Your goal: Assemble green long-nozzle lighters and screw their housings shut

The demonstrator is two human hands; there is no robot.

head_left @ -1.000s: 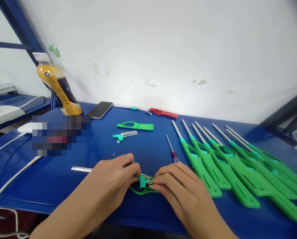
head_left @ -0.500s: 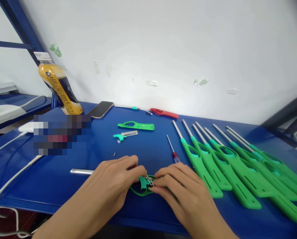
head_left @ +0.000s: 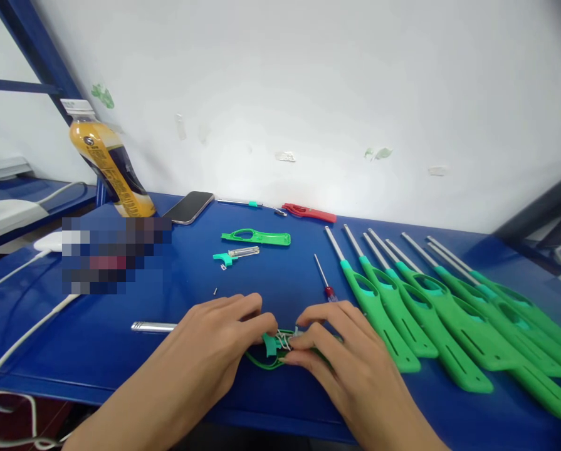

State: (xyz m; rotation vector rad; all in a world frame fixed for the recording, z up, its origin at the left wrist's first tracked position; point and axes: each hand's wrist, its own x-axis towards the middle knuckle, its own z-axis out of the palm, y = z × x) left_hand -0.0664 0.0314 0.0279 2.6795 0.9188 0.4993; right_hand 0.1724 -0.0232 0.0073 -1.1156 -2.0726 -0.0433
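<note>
An opened green gas lighter casing [head_left: 257, 363] lies on the table's front part, between my hands. Inside it show a teal trigger [head_left: 270, 344] and a bent white wire [head_left: 283, 339]. My left hand [head_left: 228, 335] is closed at the casing's left side, fingertips at the trigger. To the left sticks out a metal lighter tube [head_left: 153, 327]; my hand hides where it ends. My right hand [head_left: 343, 354] pinches at the wire's right end, thumb low and index finger raised. A small pale, clear piece [head_left: 297, 330] shows by its index finger. The fingers cover the rest of the casing.
Several assembled green lighters [head_left: 449, 300] lie at right. A screwdriver [head_left: 322, 272] is beside them. Beyond my hands lie a green shell half [head_left: 271, 238], a trigger with a clear-cased part [head_left: 222, 257], a red shell [head_left: 308, 213] and a phone [head_left: 189, 208]. A bottle [head_left: 113, 166] stands at left.
My right index finger has lifted slightly, and the small pale piece by it has come into sight. My left hand keeps its hold at the trigger.
</note>
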